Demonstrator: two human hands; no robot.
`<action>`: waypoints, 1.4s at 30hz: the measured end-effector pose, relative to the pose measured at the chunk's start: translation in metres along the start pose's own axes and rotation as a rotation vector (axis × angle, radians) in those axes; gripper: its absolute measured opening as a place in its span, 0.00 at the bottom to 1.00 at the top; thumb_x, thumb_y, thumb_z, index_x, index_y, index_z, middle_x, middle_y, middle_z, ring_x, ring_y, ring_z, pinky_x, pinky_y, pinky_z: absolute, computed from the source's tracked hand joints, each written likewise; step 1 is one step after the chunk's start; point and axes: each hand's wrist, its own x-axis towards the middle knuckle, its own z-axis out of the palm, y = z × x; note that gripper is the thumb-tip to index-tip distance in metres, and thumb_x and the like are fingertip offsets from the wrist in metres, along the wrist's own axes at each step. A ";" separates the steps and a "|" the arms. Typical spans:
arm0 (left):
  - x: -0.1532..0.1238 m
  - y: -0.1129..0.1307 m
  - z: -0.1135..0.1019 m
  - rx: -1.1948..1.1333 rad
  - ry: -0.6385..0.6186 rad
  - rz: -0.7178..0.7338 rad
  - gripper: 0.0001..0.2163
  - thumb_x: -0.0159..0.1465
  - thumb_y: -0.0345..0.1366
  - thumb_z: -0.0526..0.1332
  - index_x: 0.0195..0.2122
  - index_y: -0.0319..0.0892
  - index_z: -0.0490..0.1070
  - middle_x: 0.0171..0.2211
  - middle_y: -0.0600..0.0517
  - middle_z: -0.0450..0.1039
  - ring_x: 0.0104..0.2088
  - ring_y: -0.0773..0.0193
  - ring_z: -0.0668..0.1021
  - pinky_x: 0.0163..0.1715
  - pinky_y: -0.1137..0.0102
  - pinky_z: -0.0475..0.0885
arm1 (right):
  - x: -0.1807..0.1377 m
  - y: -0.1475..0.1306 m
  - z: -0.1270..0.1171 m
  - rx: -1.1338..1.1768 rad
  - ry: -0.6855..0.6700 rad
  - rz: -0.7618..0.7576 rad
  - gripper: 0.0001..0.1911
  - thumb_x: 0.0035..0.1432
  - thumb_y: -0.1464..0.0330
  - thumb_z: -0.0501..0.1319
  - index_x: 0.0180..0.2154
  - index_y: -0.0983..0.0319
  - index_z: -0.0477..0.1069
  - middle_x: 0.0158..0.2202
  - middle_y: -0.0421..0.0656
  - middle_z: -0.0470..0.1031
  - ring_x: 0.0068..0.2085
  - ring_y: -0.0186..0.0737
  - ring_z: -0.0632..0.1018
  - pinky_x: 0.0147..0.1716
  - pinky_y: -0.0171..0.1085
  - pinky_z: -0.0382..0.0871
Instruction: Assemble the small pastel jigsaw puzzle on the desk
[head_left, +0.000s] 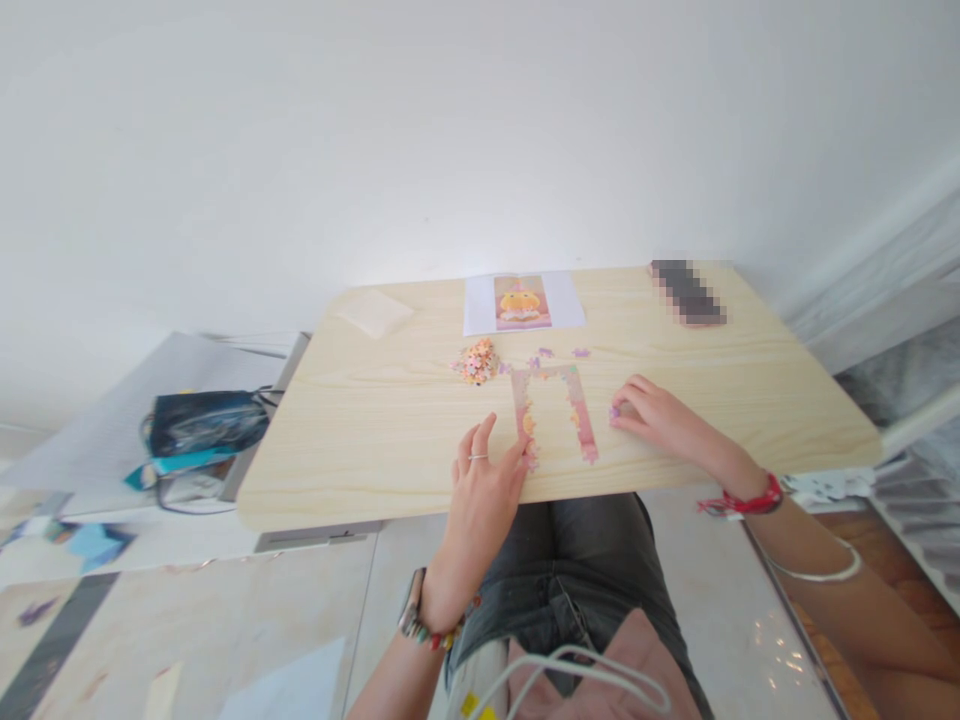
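A partly joined jigsaw frame point(555, 405), pink and orange, lies near the front edge of a light wooden table point(375, 420). My left hand point(484, 480) rests at the frame's lower left corner, thumb touching the pieces, fingers apart and lifted. My right hand point(656, 412) lies on the table just right of the frame, fingers curled down over a small purple piece point(615, 411). A heap of loose pieces point(477, 361) sits left of the frame. A few single purple pieces point(561, 353) lie above it.
A reference picture sheet point(523, 302) lies at the table's back edge, a pale cloth or paper point(375, 312) at back left, a blurred dark object point(688, 291) at back right. A dark bag point(204, 425) rests on a lower surface to the left.
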 end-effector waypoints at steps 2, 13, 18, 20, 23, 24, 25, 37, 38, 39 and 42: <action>0.000 0.000 0.000 -0.006 -0.006 0.003 0.15 0.61 0.36 0.53 0.49 0.49 0.65 0.53 0.43 0.53 0.53 0.51 0.60 0.47 0.55 0.64 | -0.002 -0.002 0.000 -0.011 0.010 0.007 0.06 0.55 0.66 0.54 0.32 0.62 0.65 0.34 0.45 0.65 0.38 0.42 0.70 0.39 0.41 0.64; -0.003 -0.002 -0.003 -0.028 -0.002 0.000 0.14 0.61 0.34 0.53 0.48 0.47 0.65 0.54 0.42 0.53 0.53 0.51 0.60 0.47 0.53 0.64 | -0.009 0.001 0.001 0.042 -0.013 -0.023 0.10 0.55 0.69 0.53 0.41 0.61 0.65 0.38 0.45 0.65 0.40 0.41 0.70 0.42 0.40 0.64; -0.005 -0.004 -0.002 -0.020 -0.012 -0.003 0.14 0.60 0.33 0.53 0.47 0.46 0.66 0.54 0.42 0.52 0.54 0.50 0.59 0.47 0.53 0.64 | -0.008 0.002 -0.005 0.084 -0.087 -0.047 0.08 0.56 0.69 0.52 0.36 0.60 0.68 0.38 0.44 0.64 0.40 0.39 0.70 0.43 0.39 0.64; -0.006 -0.004 -0.002 -0.022 -0.007 -0.004 0.14 0.60 0.32 0.53 0.47 0.46 0.66 0.54 0.42 0.52 0.54 0.50 0.59 0.47 0.53 0.64 | -0.007 0.002 -0.005 0.089 -0.082 -0.036 0.07 0.56 0.69 0.52 0.34 0.60 0.68 0.36 0.44 0.65 0.39 0.39 0.70 0.42 0.39 0.64; -0.007 -0.005 -0.001 -0.025 -0.006 0.001 0.14 0.60 0.32 0.54 0.48 0.47 0.65 0.54 0.42 0.52 0.54 0.50 0.59 0.47 0.52 0.64 | -0.007 0.001 -0.003 0.084 -0.068 -0.024 0.06 0.56 0.68 0.53 0.31 0.61 0.68 0.35 0.44 0.65 0.38 0.39 0.71 0.41 0.40 0.64; -0.007 -0.005 0.000 -0.025 -0.005 0.005 0.14 0.60 0.32 0.54 0.48 0.47 0.65 0.54 0.42 0.52 0.54 0.50 0.59 0.47 0.52 0.64 | -0.008 0.001 -0.003 0.081 -0.065 -0.027 0.06 0.56 0.68 0.54 0.32 0.61 0.68 0.35 0.44 0.65 0.38 0.39 0.71 0.41 0.40 0.65; -0.008 -0.005 0.000 -0.024 -0.005 0.008 0.14 0.60 0.32 0.54 0.48 0.47 0.65 0.54 0.43 0.52 0.54 0.50 0.59 0.47 0.52 0.64 | -0.008 0.001 -0.002 0.078 -0.062 -0.032 0.06 0.55 0.68 0.54 0.33 0.61 0.68 0.35 0.44 0.65 0.38 0.40 0.71 0.41 0.40 0.65; -0.016 -0.009 0.001 -0.050 0.013 0.014 0.13 0.60 0.31 0.53 0.46 0.45 0.66 0.54 0.43 0.51 0.53 0.50 0.59 0.47 0.52 0.65 | -0.018 -0.017 -0.002 0.023 0.004 -0.086 0.06 0.58 0.68 0.52 0.33 0.62 0.67 0.34 0.45 0.66 0.36 0.40 0.71 0.38 0.40 0.65; -0.016 -0.009 0.002 -0.059 0.013 0.016 0.13 0.60 0.31 0.53 0.46 0.45 0.67 0.54 0.43 0.51 0.53 0.50 0.59 0.47 0.53 0.64 | -0.019 -0.026 -0.001 0.022 0.021 -0.099 0.07 0.58 0.68 0.52 0.34 0.62 0.66 0.34 0.45 0.66 0.37 0.40 0.71 0.38 0.40 0.65; -0.016 -0.009 0.002 -0.069 0.015 0.020 0.13 0.60 0.31 0.53 0.45 0.45 0.67 0.54 0.43 0.51 0.53 0.50 0.59 0.48 0.53 0.64 | -0.021 -0.037 0.000 0.023 0.029 -0.120 0.07 0.59 0.68 0.51 0.35 0.62 0.66 0.35 0.45 0.66 0.38 0.40 0.71 0.38 0.40 0.65; -0.014 -0.008 0.002 -0.099 0.040 0.035 0.11 0.60 0.31 0.54 0.43 0.45 0.69 0.53 0.44 0.52 0.54 0.52 0.59 0.50 0.54 0.63 | -0.020 -0.072 0.011 -0.020 0.032 -0.242 0.08 0.60 0.69 0.50 0.35 0.62 0.66 0.36 0.46 0.67 0.40 0.40 0.70 0.38 0.39 0.64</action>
